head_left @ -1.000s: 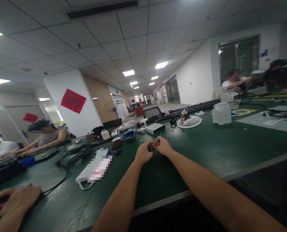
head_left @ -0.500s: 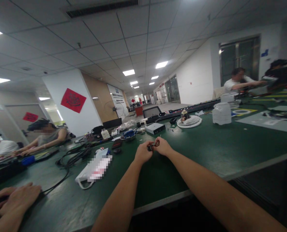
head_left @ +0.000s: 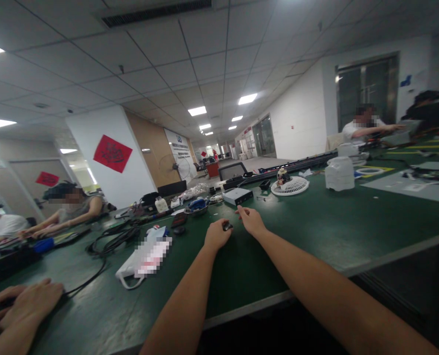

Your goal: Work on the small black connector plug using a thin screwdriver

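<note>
Over the green table, my left hand [head_left: 217,234] is closed around a small dark part [head_left: 227,226], which peeks out at the fingertips. Its exact kind is too small to tell. To the right, a short gap away, is my right hand [head_left: 252,221], its fingers bent together in a pinch. Whatever lies between those fingertips, if anything, is too small to make out. Just beyond both hands sits a grey metal box [head_left: 237,196]. A white round fan grille [head_left: 290,186] with a small motor on it lies farther right.
A white plastic container [head_left: 339,173] stands to the right. On the left are a white bag [head_left: 145,256], black cables [head_left: 112,236], a black mouse [head_left: 179,230] and a blue item in a bowl [head_left: 197,206]. Another person's hands [head_left: 30,303] rest at the lower left.
My right hand has come away from the dark part and from my left hand, leaving a gap. My left hand keeps the part and has shifted slightly left.
</note>
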The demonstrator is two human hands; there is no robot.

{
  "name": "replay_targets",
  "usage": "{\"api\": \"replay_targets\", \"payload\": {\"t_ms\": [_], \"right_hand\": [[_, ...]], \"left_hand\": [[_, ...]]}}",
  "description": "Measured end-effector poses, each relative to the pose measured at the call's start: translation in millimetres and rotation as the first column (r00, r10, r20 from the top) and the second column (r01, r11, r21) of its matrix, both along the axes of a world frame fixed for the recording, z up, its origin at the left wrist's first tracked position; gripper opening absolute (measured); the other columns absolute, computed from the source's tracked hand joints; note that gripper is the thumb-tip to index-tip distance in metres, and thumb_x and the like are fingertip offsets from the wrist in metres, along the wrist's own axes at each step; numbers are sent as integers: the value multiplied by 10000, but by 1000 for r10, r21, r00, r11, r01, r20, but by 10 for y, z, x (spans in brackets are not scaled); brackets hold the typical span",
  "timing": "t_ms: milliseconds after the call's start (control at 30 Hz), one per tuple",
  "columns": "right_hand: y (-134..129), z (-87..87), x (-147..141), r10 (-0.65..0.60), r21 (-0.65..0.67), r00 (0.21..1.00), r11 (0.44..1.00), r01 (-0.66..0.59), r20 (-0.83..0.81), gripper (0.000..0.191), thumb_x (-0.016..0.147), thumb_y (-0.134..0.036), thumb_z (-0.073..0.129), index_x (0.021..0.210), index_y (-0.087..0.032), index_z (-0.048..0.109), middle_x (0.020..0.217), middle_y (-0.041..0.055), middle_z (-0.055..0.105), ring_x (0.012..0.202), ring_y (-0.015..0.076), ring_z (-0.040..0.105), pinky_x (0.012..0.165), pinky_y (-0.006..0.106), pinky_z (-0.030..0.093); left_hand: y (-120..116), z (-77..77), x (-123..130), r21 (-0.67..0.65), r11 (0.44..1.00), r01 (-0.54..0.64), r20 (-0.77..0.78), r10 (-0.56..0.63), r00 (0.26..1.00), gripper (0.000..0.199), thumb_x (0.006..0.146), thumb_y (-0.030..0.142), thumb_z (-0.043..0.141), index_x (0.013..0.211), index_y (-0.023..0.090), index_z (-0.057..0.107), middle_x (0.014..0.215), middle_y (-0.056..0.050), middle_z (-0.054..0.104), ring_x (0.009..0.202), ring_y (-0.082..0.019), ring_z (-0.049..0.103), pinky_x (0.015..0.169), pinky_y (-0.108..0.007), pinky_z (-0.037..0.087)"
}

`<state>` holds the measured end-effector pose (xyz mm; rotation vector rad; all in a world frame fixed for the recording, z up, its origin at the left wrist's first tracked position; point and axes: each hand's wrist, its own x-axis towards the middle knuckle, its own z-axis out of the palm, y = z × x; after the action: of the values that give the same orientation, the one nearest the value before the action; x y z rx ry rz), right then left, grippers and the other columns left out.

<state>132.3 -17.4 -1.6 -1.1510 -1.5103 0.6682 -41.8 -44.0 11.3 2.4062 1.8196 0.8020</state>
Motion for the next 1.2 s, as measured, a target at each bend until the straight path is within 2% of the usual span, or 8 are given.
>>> {"api": "replay_targets", "payload": {"t_ms": [267,600,1200], "right_hand": [[-18,-20,-56,84,-52,994,995,-87,-65,249,999,-372,600,1088,-150,670,1012,51,706,798,163,685,715,334,587],[-52,2,-80,200,-69,972,975,-210,-124,238,992,-359,617,1055,-138,678,959,39,713,739,145,682,658,301,582],[-103,7,-101,345,-121,932,926,-358,-115,238,992,-361,618,1025,-134,681,931,32,714,723,142,682,653,298,581]], "left_hand": [[7,-14,-6,28,1000,3,30,-4,1000,352,979,333,628,1287,168,592,1231,-101,643,1050,-238,661,906,-451,568],[30,-26,-17,58,998,6,29,-7,1000,340,979,335,627,1273,166,600,1229,-100,645,1056,-238,658,916,-454,562],[54,-43,-38,120,993,-11,-48,17,999,319,977,342,627,1239,160,613,1214,-97,643,1042,-235,653,899,-447,563]]}}
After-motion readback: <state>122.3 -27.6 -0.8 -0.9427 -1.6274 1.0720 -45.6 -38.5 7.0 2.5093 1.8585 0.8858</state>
